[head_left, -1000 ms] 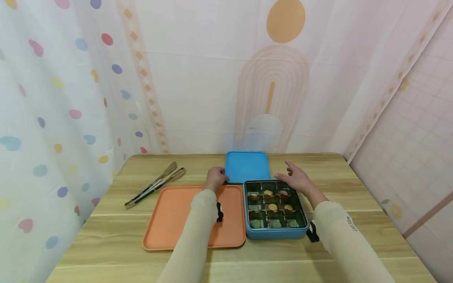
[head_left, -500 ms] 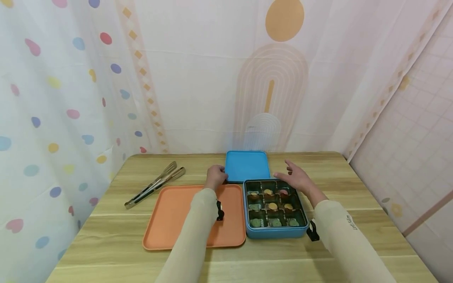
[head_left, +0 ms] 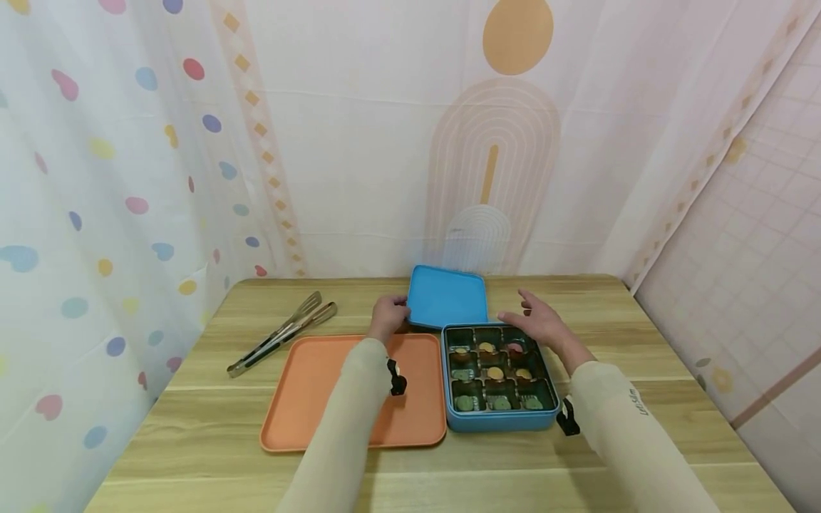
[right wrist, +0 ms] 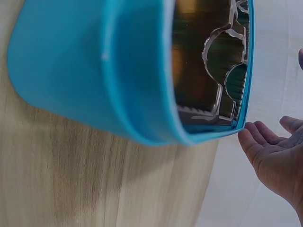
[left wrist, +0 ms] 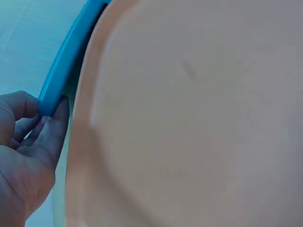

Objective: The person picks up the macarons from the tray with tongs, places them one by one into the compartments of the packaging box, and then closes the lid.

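Observation:
My left hand [head_left: 388, 315] pinches the near left corner of a square blue lid [head_left: 447, 296], which is tilted with its left side raised. In the left wrist view, the thumb and fingers [left wrist: 57, 127] grip the lid's edge [left wrist: 68, 52] from both sides. Just in front stands a blue square tin [head_left: 503, 420], uncovered, its clear divided insert holding small round yellow, green and pink pieces. Beside the tin's far right corner, my right hand [head_left: 539, 324] has its fingers loosely extended and holds nothing. In the right wrist view, a fingertip appears at or very near the tin's rim [right wrist: 208, 137].
An orange tray [head_left: 327, 399] lies left of the tin, under my left forearm. Metal tongs with dark handles [head_left: 282, 335] rest farther left on the wooden table [head_left: 500, 474]. A patterned curtain [head_left: 359, 142] hangs behind the table.
The blue lid lay flat half a second ago; its left side has now risen and it has tilted in my left hand's grip. My right hand has hardly moved.

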